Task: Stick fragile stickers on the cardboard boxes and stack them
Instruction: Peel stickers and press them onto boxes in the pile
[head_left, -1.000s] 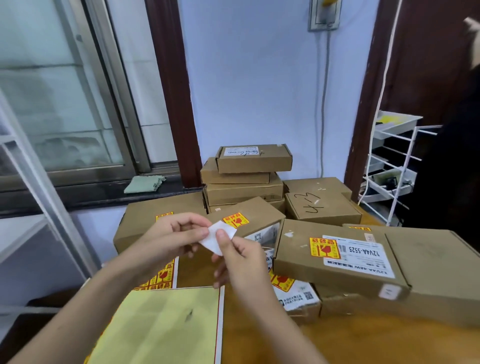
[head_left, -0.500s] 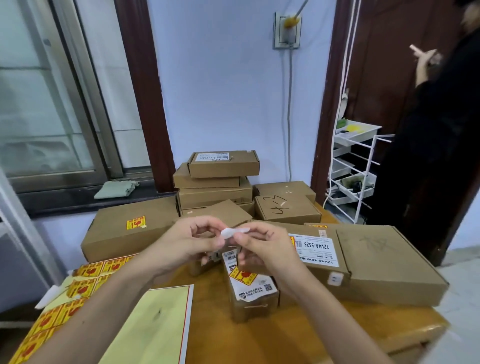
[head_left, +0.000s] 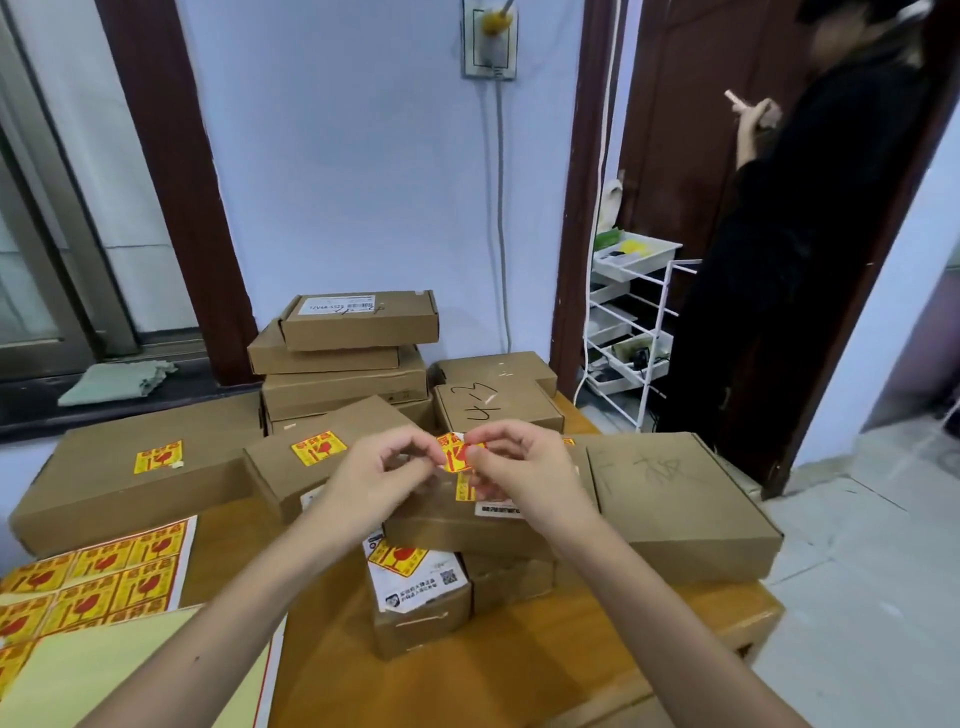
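Observation:
A yellow and red fragile sticker is held in the air between both hands, above the boxes. My left hand pinches its left edge and my right hand pinches its right edge. Below them lies a flat cardboard box with a fragile sticker and a white label partly hidden by my right hand. A wide box at the left and a tilted box each carry a fragile sticker. A small box stands in front. Sticker sheets lie at the left front.
A stack of three boxes stands at the back, a box marked in pen beside it, a large box at the right. A wooden table bears all this. A white wire rack and a person in black are at the right.
The sticker's printed yellow and red face now shows between my hands, where before only its white backing was seen. The view has shifted left and down a little.

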